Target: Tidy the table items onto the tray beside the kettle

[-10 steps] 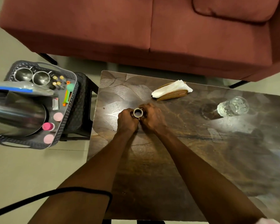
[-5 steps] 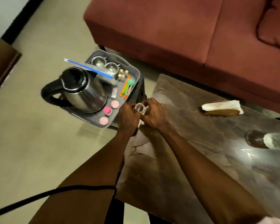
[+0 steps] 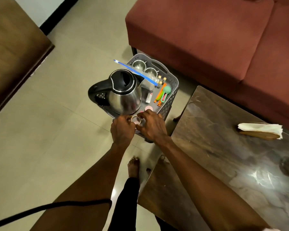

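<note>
- Two hands meet over the near corner of the grey tray (image 3: 173, 84), just in front of the kettle (image 3: 123, 95).
- Left hand (image 3: 122, 130): fingers curled, pinching the left side of a small tape roll (image 3: 135, 120).
- Right hand (image 3: 151, 125): fingers (image 3: 141, 114) curled round the roll's right side and top.
- Tape roll: held between both sets of fingertips, its open ring facing up, above the tray's near edge; contact with the tray cannot be determined.
- Table (image 3: 223, 147): to the right, carrying a napkin holder (image 3: 260, 130).
- Red sofa (image 3: 207, 39): behind the tray.
</note>
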{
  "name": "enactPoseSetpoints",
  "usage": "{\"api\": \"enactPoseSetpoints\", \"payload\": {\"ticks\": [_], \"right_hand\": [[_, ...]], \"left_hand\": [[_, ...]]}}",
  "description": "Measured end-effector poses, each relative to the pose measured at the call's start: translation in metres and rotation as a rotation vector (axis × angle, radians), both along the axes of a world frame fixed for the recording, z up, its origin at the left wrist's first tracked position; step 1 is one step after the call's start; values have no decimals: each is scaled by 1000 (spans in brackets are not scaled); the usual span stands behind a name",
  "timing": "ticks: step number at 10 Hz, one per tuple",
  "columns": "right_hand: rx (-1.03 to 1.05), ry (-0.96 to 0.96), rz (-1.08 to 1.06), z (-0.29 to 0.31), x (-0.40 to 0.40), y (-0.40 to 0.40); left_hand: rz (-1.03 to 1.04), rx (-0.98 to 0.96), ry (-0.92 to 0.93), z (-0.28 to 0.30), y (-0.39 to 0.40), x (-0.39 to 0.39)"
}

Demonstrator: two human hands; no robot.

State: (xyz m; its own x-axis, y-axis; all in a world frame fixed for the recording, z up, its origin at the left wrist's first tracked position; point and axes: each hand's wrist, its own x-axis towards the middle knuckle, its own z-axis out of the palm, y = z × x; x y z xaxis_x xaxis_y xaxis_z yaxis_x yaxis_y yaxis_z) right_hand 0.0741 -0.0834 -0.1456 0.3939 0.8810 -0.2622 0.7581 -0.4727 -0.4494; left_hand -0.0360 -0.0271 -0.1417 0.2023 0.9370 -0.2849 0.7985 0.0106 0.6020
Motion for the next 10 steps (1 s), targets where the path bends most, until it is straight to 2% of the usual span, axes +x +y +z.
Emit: {"api": "enactPoseSetpoints", "payload": {"ticks": [2, 5, 7, 10], "right_hand": [[-37, -52, -7, -13, -7, 3], [-60, -117, 26, -17, -9, 2], [-87, -97, 12, -15, -8, 2], [-11, -21, -53, 4, 3, -15]], "left_hand": [[-130, -81, 108, -11, 8, 2], [-238, -76, 280, -21, 9, 8], [-212, -75, 346, -17, 6, 16], [-121, -88, 293, -5, -7, 5]]}}
